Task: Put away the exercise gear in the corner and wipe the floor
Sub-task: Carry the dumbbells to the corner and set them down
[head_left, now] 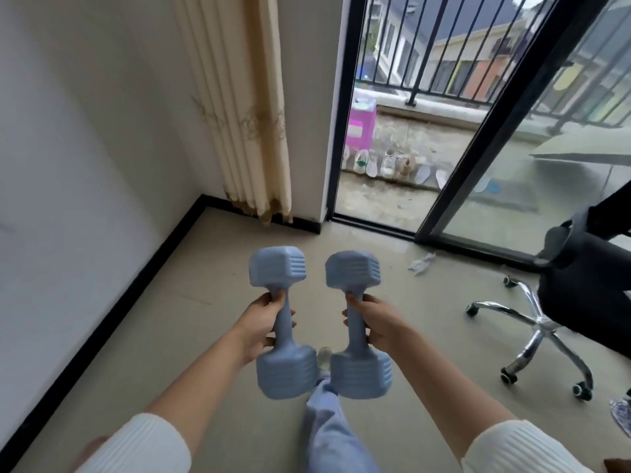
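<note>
Two light blue dumbbells are held out in front of me above the beige floor (143, 343). My left hand (263, 322) grips the handle of the left dumbbell (281, 322). My right hand (374, 324) grips the handle of the right dumbbell (356, 324). Both dumbbells point away from me, roughly parallel and close together. The room corner (205, 199) lies ahead to the left, where the white wall meets the black skirting under a cream curtain (246, 107).
A black office chair (560, 302) with a chrome wheeled base stands at the right. A crumpled white cloth or paper (421, 263) lies on the floor by the sliding glass door (478, 158). Shoes and a pink box sit on the balcony. My leg (327, 418) is below the dumbbells.
</note>
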The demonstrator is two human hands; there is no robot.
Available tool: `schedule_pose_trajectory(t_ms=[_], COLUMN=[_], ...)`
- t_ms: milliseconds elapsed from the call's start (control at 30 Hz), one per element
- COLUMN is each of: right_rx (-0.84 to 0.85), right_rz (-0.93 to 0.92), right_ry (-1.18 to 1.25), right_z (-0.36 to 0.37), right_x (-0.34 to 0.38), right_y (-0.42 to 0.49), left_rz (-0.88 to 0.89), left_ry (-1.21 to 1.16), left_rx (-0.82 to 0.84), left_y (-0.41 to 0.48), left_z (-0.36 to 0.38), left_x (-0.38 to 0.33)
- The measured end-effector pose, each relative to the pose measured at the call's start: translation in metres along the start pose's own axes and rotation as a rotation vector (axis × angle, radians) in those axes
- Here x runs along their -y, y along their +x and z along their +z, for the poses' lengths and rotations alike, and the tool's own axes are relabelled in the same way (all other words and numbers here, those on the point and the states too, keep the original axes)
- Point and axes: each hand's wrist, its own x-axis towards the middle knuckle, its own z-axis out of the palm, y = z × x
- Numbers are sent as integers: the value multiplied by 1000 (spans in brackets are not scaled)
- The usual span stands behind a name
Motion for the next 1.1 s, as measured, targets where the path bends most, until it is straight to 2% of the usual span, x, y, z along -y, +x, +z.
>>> schedule_pose_trajectory(t_ms=[333,667,867,1100], right_rx=[-46,-65,-125,-162], right_rz=[37,149,192,277], right_ry=[-5,53,135,207], right_z=[-36,-24,-1,5], right_x=[180,269,254,166], right_y=[203,346,501,692], left_rz=[-73,-197,-241,-281], left_ry=[14,50,124,211], left_rx=[-46,-1,26,19], left_y=[228,392,561,757], left_z=[35,25,13,5], left_x=[-156,-241,-227,-119])
